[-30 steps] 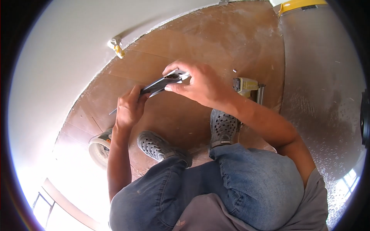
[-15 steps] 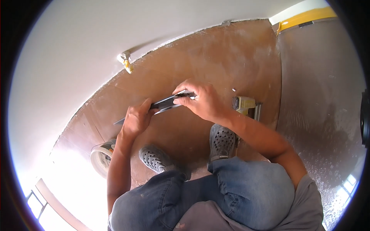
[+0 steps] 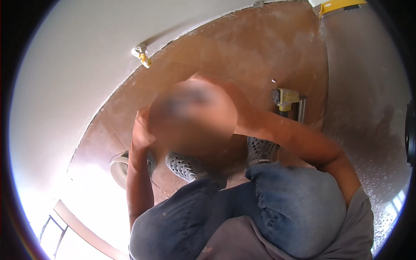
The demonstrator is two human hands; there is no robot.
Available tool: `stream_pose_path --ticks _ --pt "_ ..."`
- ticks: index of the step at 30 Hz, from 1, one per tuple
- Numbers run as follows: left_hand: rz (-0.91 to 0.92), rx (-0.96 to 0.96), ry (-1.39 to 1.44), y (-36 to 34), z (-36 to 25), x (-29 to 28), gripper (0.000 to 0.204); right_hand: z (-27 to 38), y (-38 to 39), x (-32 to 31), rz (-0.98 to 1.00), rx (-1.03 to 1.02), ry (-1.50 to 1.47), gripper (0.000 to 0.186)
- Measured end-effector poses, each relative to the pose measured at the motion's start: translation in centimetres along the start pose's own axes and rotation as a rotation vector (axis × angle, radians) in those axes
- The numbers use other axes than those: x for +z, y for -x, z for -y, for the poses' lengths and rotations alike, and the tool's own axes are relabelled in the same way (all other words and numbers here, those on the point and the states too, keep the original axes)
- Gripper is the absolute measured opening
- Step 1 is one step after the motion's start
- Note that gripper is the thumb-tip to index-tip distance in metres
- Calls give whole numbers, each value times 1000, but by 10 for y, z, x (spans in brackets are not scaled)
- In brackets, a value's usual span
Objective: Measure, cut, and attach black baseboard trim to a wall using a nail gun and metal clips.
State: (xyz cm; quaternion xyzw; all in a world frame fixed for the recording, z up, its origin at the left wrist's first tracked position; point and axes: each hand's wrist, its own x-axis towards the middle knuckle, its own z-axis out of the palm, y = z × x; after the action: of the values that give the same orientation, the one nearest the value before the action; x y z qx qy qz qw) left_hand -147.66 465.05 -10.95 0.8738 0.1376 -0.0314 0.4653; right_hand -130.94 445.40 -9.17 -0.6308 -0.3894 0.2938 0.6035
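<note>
My left hand (image 3: 142,126) and my right hand (image 3: 219,82) are raised close together above the brown floor, in front of my knees. A round smear covers most of both hands, and their fingers are hidden in it. Inside the smear a dark, indistinct shape (image 3: 188,102) shows between the hands; half a second ago a long dark strip with shiny edges was held there. Right of my right hand lies a yellowish nail gun (image 3: 288,96) with a metal magazine. By my left forearm stands a white round container (image 3: 119,169), partly covered by the arm.
A white wall (image 3: 86,52) curves along the left, with a white and yellow fitting (image 3: 142,56) at its foot. A small pale piece (image 3: 274,80) lies near the nail gun. Grey glossy sheeting (image 3: 364,86) is at right, yellow tape (image 3: 340,6) at its top. My grey clogs (image 3: 184,167) are below my hands.
Hands and the view have shifted; the nail gun and the far floor edge appear higher. The dark strip, sharp before, is now blurred over, and so are my fingers.
</note>
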Motion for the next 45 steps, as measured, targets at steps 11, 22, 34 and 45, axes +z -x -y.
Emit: stream_pose_path --ticks 11,22,34,45 --pt "-189 28 126 -8 -33 6 24 15 -6 3 66 86 -3 29" --pt "-182 -10 118 -1 -27 0 23 11 -7 -11 -46 47 -110 27" --pt "-141 87 -38 1 -46 3 24 18 -9 -37 191 -2 409 15" --pt "-171 132 -230 -1 -45 9 25 8 -5 -36 199 -50 245 16"
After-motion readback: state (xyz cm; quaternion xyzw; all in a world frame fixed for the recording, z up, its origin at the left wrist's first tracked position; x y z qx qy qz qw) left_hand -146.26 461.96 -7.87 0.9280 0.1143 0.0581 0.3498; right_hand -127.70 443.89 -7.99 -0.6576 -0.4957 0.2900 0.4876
